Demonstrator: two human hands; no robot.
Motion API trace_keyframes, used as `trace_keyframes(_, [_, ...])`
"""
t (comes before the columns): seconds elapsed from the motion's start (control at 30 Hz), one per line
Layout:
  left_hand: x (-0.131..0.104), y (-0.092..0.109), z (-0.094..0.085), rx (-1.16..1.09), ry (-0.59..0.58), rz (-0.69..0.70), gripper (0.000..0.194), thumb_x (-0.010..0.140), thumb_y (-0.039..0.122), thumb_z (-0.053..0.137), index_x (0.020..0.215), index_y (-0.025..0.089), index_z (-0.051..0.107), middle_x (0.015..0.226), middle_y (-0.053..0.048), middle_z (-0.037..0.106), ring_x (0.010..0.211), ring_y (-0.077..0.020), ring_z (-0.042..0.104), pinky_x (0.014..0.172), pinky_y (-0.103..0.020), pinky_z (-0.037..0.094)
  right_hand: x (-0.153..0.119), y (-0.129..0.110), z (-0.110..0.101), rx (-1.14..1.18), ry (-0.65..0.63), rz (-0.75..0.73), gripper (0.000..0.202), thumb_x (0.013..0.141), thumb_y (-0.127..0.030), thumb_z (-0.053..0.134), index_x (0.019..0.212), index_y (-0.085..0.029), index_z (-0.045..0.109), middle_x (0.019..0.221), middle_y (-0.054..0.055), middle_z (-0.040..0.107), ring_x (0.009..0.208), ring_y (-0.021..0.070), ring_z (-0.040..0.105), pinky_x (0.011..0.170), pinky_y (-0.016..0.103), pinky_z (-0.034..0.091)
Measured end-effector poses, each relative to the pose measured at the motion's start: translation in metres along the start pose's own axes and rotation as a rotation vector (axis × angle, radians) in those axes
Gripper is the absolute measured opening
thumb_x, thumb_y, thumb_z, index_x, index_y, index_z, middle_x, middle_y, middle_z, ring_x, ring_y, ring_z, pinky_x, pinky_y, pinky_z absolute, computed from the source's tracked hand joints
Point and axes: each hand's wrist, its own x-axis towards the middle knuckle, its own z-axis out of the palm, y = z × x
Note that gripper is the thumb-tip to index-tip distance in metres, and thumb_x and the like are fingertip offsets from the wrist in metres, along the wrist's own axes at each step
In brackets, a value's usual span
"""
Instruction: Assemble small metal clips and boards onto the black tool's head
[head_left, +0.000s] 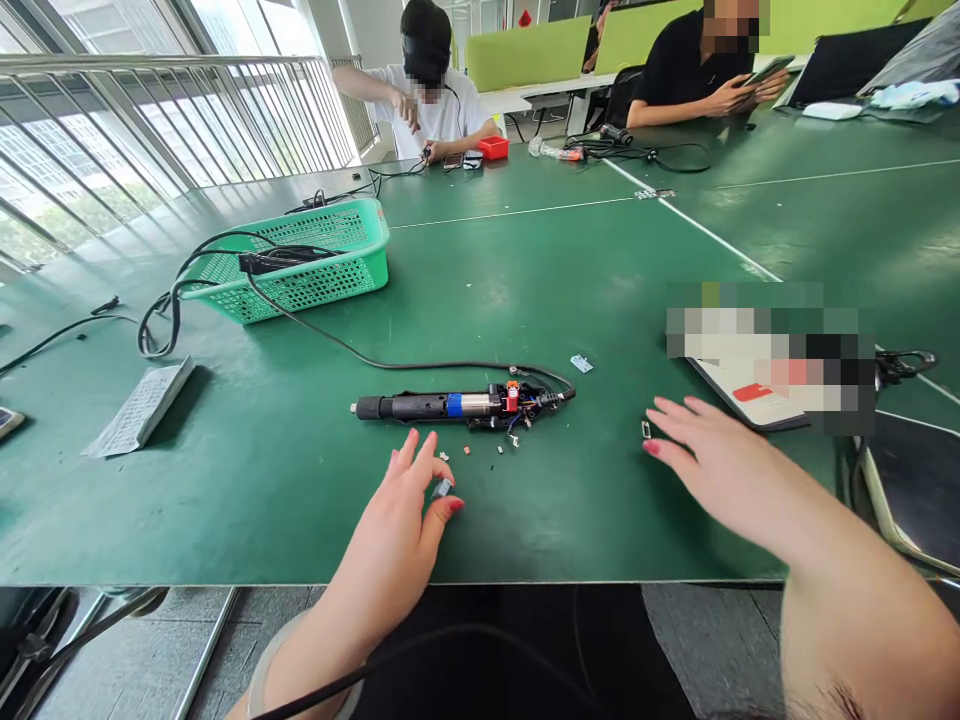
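Between the thumb and index finger of my left hand (409, 505) is a small grey-blue part (442, 488). My right hand (694, 440) hovers over or rests on the green table, fingers apart, its fingertips beside a small metal frame (646, 429). An opened electric tool (450, 406) with a blue band and exposed wires lies just beyond my left hand, its cable running left. Near it are an orange bit (466, 450) and several other tiny parts. A light-blue piece (581, 364) lies to the right of the tool.
A green basket (315, 290) with cables stands back left. At left lies a paper-covered block (142, 405). A notebook (750, 385) and a dark device (919, 490) are on the right. Two people (442, 110) (675, 80) sit across the table (510, 265), near a red box (493, 148).
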Motion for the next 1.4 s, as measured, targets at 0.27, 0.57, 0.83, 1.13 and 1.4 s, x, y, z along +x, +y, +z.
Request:
trace_keyframes(0.27, [0.004, 0.007, 0.017, 0.113, -0.193, 0.128, 0.008, 0.089, 0.019, 0.044, 0.090, 0.020, 0.052, 0.153, -0.016, 0.027, 0.144, -0.0223, 0.014, 0.115, -0.049, 0.025, -0.046, -0.071, 0.026, -0.054, -0.016, -0.257, 0.063, 0.091, -0.054, 0.036, 0.141, -0.017, 0.043, 0.150, 0.009, 0.035, 0.141, 0.0356, 0.023, 0.108, 0.059, 0.033])
trace_keyframes(0.57, [0.014, 0.025, 0.016, -0.111, -0.267, 0.264, 0.012, 0.087, 0.018, 0.045, 0.093, 0.024, 0.054, 0.148, -0.007, 0.041, 0.139, -0.0194, 0.033, 0.113, -0.040, 0.032, -0.026, -0.110, 0.015, 0.079, -0.104, -0.335, 0.067, 0.089, -0.058, 0.043, 0.147, -0.026, 0.031, 0.155, 0.008, 0.024, 0.143, 0.0363, 0.013, 0.110, 0.060, 0.027])
trace_keyframes(0.83, [0.020, 0.010, 0.013, 0.003, -0.248, 0.229, 0.010, 0.088, 0.021, 0.047, 0.095, 0.024, 0.054, 0.146, -0.007, 0.044, 0.141, -0.0208, 0.029, 0.114, -0.042, 0.030, -0.021, -0.109, 0.010, 0.114, -0.192, -0.334, 0.065, 0.090, -0.051, 0.045, 0.146, -0.022, 0.032, 0.152, 0.003, 0.031, 0.144, 0.0325, 0.012, 0.113, 0.058, 0.023])
trace_keyframes(1.13, [0.028, 0.013, -0.014, 0.077, -0.310, 0.248, 0.011, 0.090, 0.030, 0.047, 0.097, 0.026, 0.054, 0.137, -0.002, 0.054, 0.125, -0.0216, 0.052, 0.102, -0.036, 0.042, 0.002, -0.094, -0.018, 0.130, -0.093, -0.295, 0.033, 0.091, -0.023, 0.045, 0.117, -0.019, 0.066, 0.122, 0.005, 0.065, 0.121, 0.0276, 0.051, 0.100, 0.045, 0.044])
trace_keyframes(1.4, [0.078, 0.009, -0.029, 0.217, -0.370, 0.328, 0.022, 0.090, 0.038, 0.044, 0.100, 0.023, 0.056, 0.105, -0.004, 0.068, 0.095, -0.0228, 0.063, 0.084, -0.036, 0.045, 0.060, -0.101, -0.034, 0.033, -0.047, -0.230, 0.003, 0.080, -0.023, 0.063, 0.082, -0.021, 0.062, 0.079, 0.002, 0.064, 0.072, 0.0195, 0.057, 0.058, 0.031, 0.040])
